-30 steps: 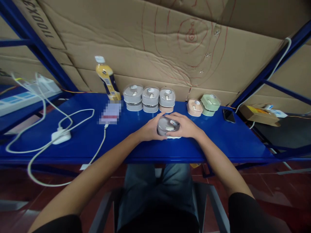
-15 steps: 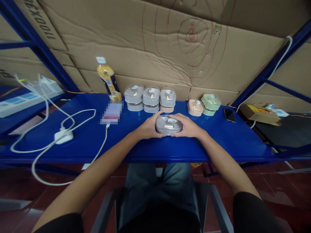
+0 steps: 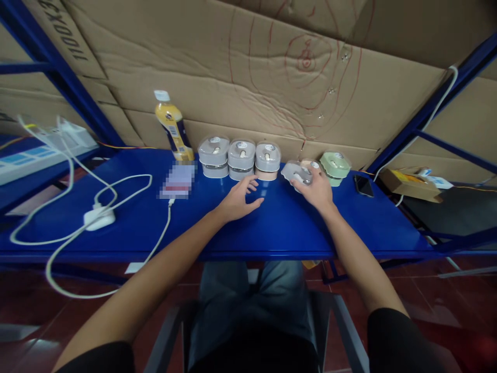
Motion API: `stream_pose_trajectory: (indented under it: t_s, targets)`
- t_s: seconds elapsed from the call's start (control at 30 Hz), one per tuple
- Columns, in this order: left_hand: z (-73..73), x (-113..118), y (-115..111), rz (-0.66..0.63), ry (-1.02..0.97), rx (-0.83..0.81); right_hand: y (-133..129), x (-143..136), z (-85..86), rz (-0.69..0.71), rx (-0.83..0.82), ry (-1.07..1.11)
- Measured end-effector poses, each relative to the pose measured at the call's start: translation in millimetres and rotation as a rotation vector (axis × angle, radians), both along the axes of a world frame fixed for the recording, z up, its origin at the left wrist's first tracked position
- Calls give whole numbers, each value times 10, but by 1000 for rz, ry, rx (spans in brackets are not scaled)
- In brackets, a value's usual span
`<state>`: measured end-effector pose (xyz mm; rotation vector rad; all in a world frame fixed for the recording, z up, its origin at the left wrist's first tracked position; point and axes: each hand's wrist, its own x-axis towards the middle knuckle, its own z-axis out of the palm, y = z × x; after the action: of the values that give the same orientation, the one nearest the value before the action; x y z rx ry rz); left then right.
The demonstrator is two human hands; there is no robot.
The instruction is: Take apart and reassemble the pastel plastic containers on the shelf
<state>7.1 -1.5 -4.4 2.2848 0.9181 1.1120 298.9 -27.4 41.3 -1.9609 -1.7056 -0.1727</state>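
My right hand (image 3: 317, 189) is closed on a small grey lidded lunch box (image 3: 292, 175), tilted and a little blurred, in front of a pink lunch box (image 3: 309, 165) that it partly hides. Over the middle of the table, my left hand (image 3: 239, 201) has its fingers apart and holds nothing. Just beyond it stand three stacks of lunch boxes: a grey stack (image 3: 214, 155), a second grey stack (image 3: 242, 158) and a grey-over-pink stack (image 3: 267, 159). To the right of the pink box is a green lunch box stack (image 3: 336, 167).
A yellow drink bottle (image 3: 174, 129) and a blurred-out flat item (image 3: 177, 180) stand left on the blue table (image 3: 248, 241). A white charger (image 3: 99, 217) trails looping cables. At right lie a phone (image 3: 364, 185) and an open carton (image 3: 411, 185). Cardboard (image 3: 186, 62) walls the back.
My right hand has carried the grey lunch box from the middle to the right and back, beside the pink one. My left hand has let go of it and opened.
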Motion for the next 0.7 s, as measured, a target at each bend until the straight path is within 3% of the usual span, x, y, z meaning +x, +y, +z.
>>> stream_pose_trajectory:
  t_s: [0.2,0.4,0.53,0.7]
  targets:
    - [-52,1,47,-6,34,0,-11,-380,-94,-120,-82,-106]
    - [-58,-10,61,1,47,6,-98,-415,13,-133,-72,-88]
    - [-40,-11,54,7,59,3,-198,-315,97,-44,-12,-99]
    - [-36,-8,54,18,59,-3,-124,-267,16,190,-208,-73]
